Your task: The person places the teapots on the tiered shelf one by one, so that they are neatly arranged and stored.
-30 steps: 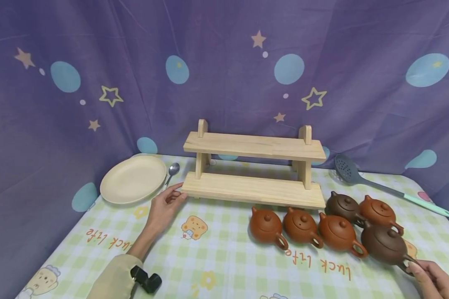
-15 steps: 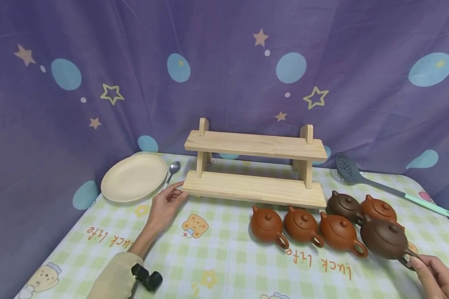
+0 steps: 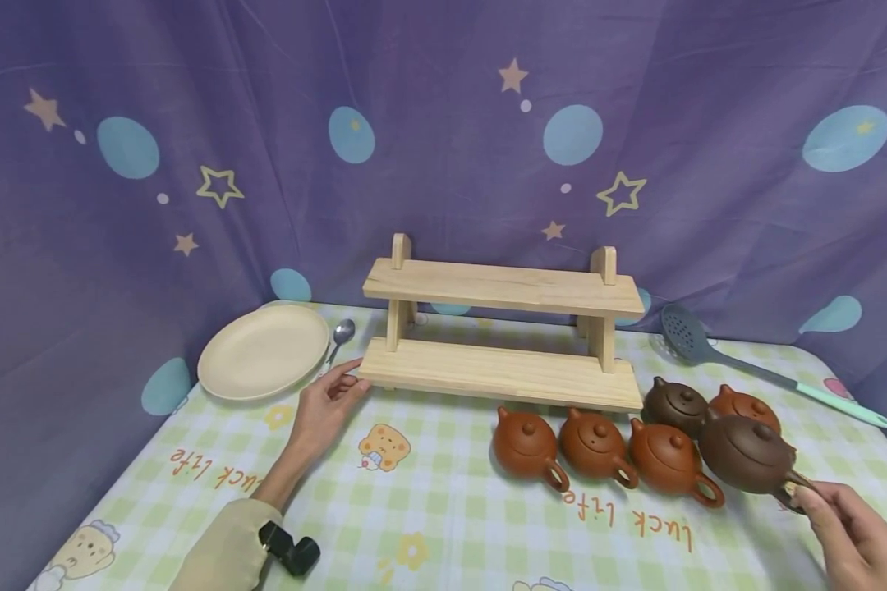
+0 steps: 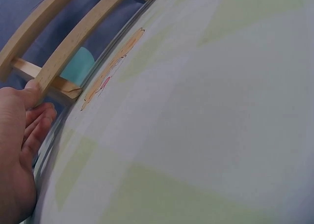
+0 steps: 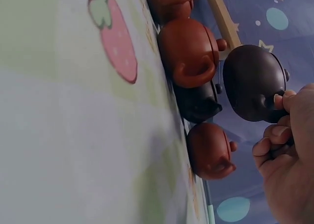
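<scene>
My right hand (image 3: pixel 853 529) holds a dark brown teapot (image 3: pixel 746 451) by its handle. In the right wrist view this teapot (image 5: pixel 252 81) is raised off the cloth. Below and behind it stand another dark teapot (image 3: pixel 674 406) and a reddish-brown teapot (image 3: pixel 742 404), partly covered by the held one. A row of three more reddish-brown teapots (image 3: pixel 526 443) stands in front of a two-tier wooden shelf (image 3: pixel 498 373). At the shelf's lower left end my left hand (image 3: pixel 328 414) pinches the board; in the left wrist view the thumb lies on the board (image 4: pixel 64 57), fingers lower.
A cream plate (image 3: pixel 266 353) and a spoon (image 3: pixel 342 335) lie left of the shelf. At the back right lies a slotted skimmer (image 3: pixel 698 349) with a mint handle end. A purple star-patterned curtain (image 3: pixel 451 189) hangs behind the checked tablecloth (image 3: pixel 458 509).
The right hand has lifted the dark teapot and moved it slightly up and to the left, now covering more of the teapot behind. My left hand stays at the shelf's end.
</scene>
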Available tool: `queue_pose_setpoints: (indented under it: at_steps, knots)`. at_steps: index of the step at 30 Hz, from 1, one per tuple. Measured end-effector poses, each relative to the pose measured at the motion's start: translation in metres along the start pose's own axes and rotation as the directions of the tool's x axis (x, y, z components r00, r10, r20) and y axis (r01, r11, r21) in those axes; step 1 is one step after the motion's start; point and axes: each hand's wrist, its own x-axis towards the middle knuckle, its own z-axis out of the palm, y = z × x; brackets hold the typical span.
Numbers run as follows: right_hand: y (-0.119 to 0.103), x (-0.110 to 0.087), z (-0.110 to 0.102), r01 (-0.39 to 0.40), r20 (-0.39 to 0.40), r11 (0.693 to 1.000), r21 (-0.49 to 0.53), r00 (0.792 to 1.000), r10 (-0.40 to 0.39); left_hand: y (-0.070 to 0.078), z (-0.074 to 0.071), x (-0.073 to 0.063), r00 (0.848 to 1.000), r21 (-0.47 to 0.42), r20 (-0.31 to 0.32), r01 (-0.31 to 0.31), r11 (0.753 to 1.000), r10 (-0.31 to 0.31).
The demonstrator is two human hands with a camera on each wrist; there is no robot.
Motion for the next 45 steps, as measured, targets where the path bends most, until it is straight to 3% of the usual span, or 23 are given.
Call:
queue_pose_setpoints:
  at_steps: [5, 8, 17, 45]
  knots:
    - [-0.007, 0.005, -0.003, -0.050, 0.054, 0.996, -0.078, 0.997, 0.054, 0.001, 0.000, 0.000, 1.000, 0.005, 0.000, 0.007, 1.000, -0.007]
    - [-0.010, 0.009, -0.002, -0.036, 0.075, 0.995, -0.094, 0.996, 0.044, 0.002, 0.000, 0.000, 1.000, 0.009, -0.003, 0.010, 1.000, -0.010]
    - [-0.025, 0.017, 0.010, 0.144, 0.046, 0.986, 0.079, 0.988, -0.148, 0.002, 0.000, -0.001, 1.000, -0.006, 0.003, 0.011, 1.000, -0.011]
    - [-0.059, 0.046, 0.047, 0.267, 0.096, 0.939, 0.218, 0.951, -0.293, 0.003, 0.001, -0.001, 1.000, -0.019, 0.006, 0.020, 1.000, -0.020]
